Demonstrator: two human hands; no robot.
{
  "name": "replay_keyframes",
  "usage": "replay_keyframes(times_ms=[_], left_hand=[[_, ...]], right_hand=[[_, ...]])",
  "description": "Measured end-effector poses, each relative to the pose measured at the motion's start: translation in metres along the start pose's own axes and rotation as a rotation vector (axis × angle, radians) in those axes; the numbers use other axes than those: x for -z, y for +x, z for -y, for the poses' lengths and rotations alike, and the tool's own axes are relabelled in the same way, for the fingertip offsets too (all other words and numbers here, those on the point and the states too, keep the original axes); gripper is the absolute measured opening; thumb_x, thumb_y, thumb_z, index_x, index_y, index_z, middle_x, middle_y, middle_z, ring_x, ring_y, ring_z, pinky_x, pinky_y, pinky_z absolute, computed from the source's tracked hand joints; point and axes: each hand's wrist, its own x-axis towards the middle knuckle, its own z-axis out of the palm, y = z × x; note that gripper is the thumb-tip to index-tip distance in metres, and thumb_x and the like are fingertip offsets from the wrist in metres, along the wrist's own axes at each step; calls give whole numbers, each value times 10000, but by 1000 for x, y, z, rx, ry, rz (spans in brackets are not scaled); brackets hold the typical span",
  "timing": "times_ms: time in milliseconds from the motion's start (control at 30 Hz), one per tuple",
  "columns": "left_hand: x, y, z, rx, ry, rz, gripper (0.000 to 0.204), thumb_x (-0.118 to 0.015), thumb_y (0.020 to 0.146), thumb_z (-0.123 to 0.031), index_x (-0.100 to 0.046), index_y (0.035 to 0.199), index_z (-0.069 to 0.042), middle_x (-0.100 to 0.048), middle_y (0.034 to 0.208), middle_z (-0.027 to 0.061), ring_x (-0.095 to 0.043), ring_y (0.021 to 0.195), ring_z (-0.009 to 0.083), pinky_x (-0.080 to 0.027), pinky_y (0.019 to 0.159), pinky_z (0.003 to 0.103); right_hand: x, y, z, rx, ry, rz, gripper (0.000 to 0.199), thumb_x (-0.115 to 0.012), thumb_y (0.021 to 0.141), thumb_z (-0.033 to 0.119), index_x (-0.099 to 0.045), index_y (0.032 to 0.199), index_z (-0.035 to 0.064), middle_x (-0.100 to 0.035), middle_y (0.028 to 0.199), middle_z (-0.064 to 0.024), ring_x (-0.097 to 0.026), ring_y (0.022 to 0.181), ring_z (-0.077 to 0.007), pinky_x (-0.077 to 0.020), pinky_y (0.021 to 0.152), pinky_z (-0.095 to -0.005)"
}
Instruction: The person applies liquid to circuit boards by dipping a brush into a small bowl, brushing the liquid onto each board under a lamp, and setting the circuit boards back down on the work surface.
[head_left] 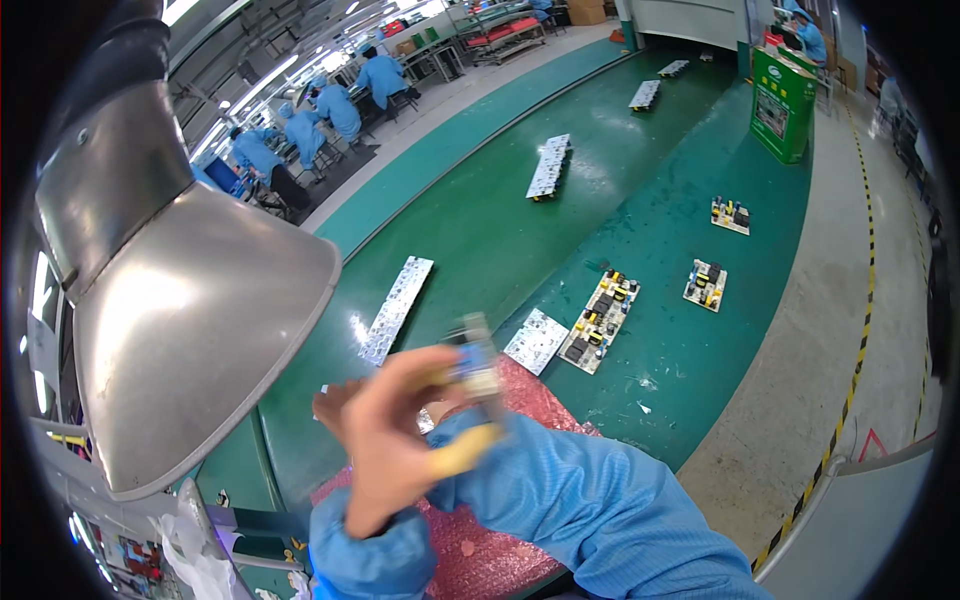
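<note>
Steel-grey hood (190, 300) looms on the left. Left hand (390, 440) is up, fingers curled onto a small blurred part (475, 365), probably a component, its long axis upright. Right hand (465, 450) closes in from below, a yellow-tipped finger touching it. Pink mat (520, 385) beneath, circuit board (600, 322) farther right on the green belt (480, 230).

Green conveyor belt (480, 230), grey factory floor (830, 300)

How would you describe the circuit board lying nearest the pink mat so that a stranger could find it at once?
Start at the green conveyor belt and follow it to the pink bubble-wrap mat. Just beyond the mat's far corner lies a long circuit board. Unlike the plain white panel beside it, it carries yellow and black components.
</note>
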Motion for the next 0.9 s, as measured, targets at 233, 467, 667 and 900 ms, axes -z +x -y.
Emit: replay_keyframes(times_ms=[233, 467, 667, 900], left_hand=[[88, -148, 83, -148, -453, -705, 595, -692, 800, -293, -457, 1273, -20, -491, 1299, 119, -472, 1215, 273, -377, 1036, 401], [107, -211, 118, -156, -761, -945, 671, -665, 818, -372, -422, 1332, -15, -459, 1361, 159, -456, 1233, 301, -347, 1066, 426], [122, -243, 144, -232, -1193, -1249, 551, -586, 860, -428, -512, 1243, -39, -548, 1256, 160, -544, 1098, 323, -444, 941, 442], [122, -264, 155, -285, -1373, -999, 545, -598, 800, -310, -499, 1289, -90, -448, 1393, 117, -394, 1297, 306, -292, 1083, 474]], right_hand=[[-8, 12, -9, 63, 35, 74, 69, -562, 767, 106, -600, 821, 86, -566, 680, -102, -619, 717, -262, -464, 582, -375], [-30, 12, -19, 101, -13, 48, 63, -557, 747, 109, -584, 791, 74, -578, 674, -104, -612, 634, -292, -459, 544, -415], [-22, 15, -16, 18, 226, 88, 134, -504, 818, 135, -591, 795, 37, -601, 736, -214, -598, 687, -395, -462, 572, -498], [-1, 25, -9, 20, 74, 307, 145, -624, 771, 201, -654, 886, 120, -652, 807, -138, -618, 736, -362, -485, 638, -446]])
